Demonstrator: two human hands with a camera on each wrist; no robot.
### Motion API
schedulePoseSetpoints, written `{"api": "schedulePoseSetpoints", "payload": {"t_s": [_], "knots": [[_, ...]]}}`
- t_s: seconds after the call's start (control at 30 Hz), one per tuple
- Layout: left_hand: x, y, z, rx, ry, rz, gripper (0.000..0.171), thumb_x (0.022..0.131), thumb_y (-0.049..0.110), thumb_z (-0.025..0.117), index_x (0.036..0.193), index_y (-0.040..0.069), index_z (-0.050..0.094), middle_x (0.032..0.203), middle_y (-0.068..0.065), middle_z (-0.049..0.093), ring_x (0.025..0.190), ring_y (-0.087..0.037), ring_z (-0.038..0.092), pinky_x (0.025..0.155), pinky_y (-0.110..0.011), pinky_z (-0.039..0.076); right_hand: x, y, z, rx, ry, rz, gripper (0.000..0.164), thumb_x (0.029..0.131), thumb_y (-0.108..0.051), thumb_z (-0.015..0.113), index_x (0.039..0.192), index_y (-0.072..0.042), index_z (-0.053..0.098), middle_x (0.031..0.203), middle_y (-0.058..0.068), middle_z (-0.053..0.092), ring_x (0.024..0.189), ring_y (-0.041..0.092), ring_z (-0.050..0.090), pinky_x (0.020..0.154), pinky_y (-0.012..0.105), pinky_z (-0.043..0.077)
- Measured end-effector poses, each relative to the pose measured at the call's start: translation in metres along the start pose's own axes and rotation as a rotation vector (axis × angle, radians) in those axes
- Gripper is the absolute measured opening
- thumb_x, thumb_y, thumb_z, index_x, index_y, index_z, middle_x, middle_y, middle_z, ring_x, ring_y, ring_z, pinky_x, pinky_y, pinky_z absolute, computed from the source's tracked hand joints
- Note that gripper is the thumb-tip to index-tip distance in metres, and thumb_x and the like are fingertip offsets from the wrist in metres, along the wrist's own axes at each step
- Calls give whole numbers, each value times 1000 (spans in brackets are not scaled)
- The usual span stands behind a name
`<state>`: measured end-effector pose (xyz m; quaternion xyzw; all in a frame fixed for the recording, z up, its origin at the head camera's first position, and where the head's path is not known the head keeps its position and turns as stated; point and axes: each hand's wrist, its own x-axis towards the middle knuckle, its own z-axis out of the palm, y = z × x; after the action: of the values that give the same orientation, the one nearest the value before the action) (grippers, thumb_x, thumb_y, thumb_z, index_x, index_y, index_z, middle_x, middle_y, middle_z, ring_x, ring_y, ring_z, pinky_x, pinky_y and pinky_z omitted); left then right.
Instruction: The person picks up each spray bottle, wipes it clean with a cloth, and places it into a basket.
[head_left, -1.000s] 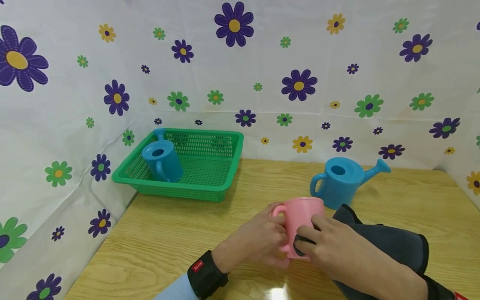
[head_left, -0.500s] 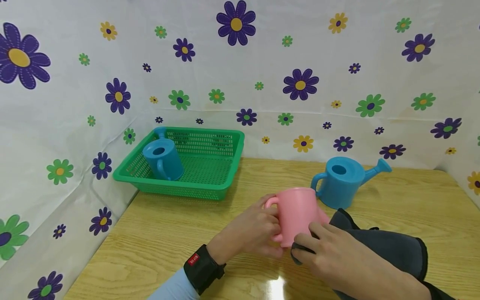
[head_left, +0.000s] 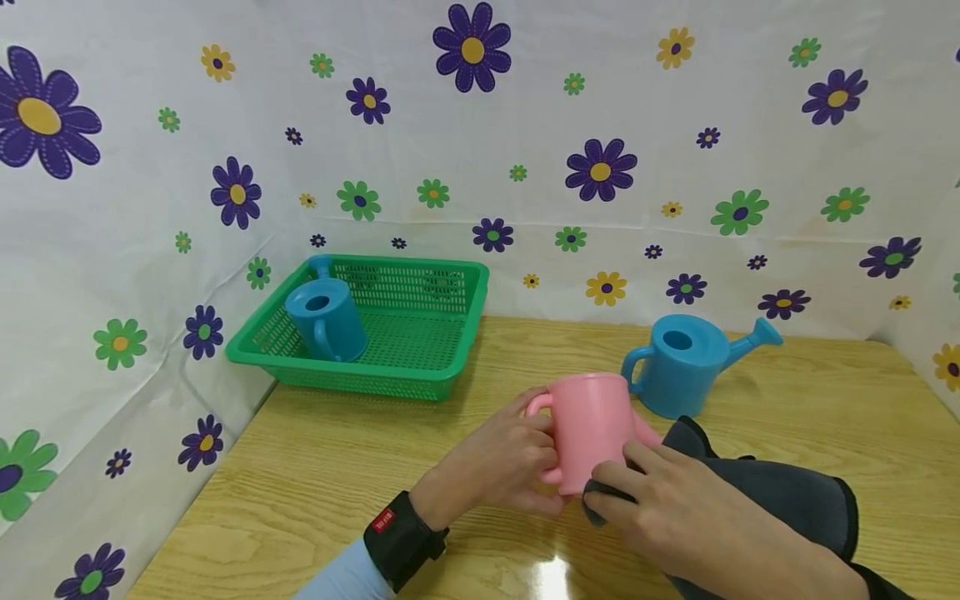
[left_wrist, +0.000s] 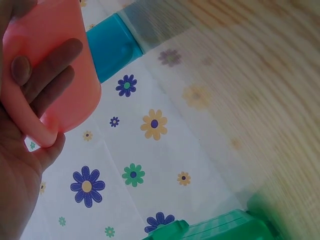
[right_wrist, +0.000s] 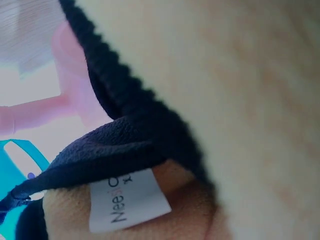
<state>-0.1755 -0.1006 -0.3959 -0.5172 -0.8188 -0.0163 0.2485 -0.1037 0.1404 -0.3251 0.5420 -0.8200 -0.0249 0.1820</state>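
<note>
My left hand (head_left: 510, 458) grips the handle of a pink watering can (head_left: 592, 429) above the middle of the table. In the left wrist view, fingers of that hand pass through the handle of the pink can (left_wrist: 65, 95). The can's spout points right, partly hidden behind my right hand (head_left: 660, 500). That right hand pinches a dark grey cloth (head_left: 795, 508) with black edging by the can's lower right side. A white label (right_wrist: 127, 200) on the cloth shows in the right wrist view. Whether the cloth touches the can is hard to tell.
A blue watering can (head_left: 682, 367) stands behind the cloth, spout to the right. At the back left, a green basket (head_left: 360, 382) holds another blue watering can (head_left: 337, 325). A flower-printed sheet (head_left: 525, 108) hangs behind the wooden table (head_left: 300, 467).
The pink can has shifted left and slightly up with my left hand, and it has turned so its spout shows on the right. The right hand's cloth is now lower against it.
</note>
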Motion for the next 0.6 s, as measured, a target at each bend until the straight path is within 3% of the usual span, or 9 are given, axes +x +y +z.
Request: {"api": "schedulePoseSetpoints", "payload": {"t_s": [0.2,0.43,0.6], "knots": [[-1,1,-2,7,-4,5,44,73,52,76,60,25,43,61,13,48,80,-7,55,119,-43,38,0,2,2,-44,97,-13,42,68,-25,95,103,-23,72,96,-11,65,74,11,40,65,19,37],[0,6,-4,13,-54,27,42,73,53,76,61,24,48,63,14,51,84,-6,56,119,-43,38,-2,9,1,-6,63,31,52,64,-28,97,110,-23,74,102,-9,70,89,15,56,76,27,57],[1,12,-3,4,-77,57,41,76,54,74,61,25,50,62,15,53,85,-5,58,119,-42,37,-3,17,2,-25,47,57,51,63,-29,98,109,-21,76,105,-7,74,94,18,62,83,35,62]]}}
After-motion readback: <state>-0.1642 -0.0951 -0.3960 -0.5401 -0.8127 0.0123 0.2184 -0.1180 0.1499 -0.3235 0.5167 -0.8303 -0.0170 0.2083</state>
